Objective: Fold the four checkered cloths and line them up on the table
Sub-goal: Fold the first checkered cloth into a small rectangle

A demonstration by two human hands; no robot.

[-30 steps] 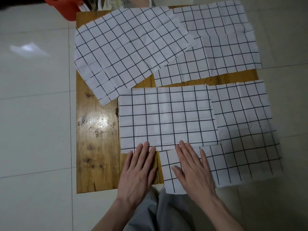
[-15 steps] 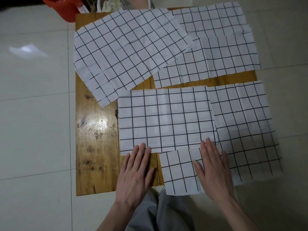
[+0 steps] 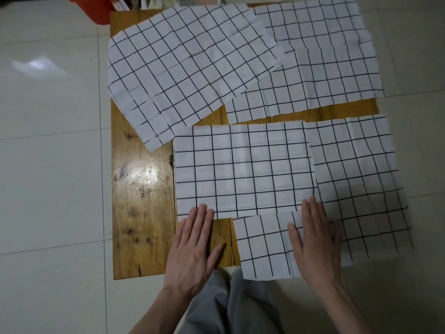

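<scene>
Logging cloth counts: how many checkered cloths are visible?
4: far-left cloth, far-right cloth, near-centre cloth being folded, near-right cloth beneath it. None appear hidden.

Looks like someone's home, a plain living space rather than any workshop or lab. Big glossy pale floor tiles (image 3: pixel 48 189) run all around, catching a soft light reflection out past the left hand (image 3: pixel 190 249). The bench (image 3: pixel 142 201) is a low, worn, varnished wooden thing with knots and scuffs. Far beyond the hands, at the top edge, sits a red plastic tub (image 3: pixel 96 8) with household clutter beside it.
</scene>
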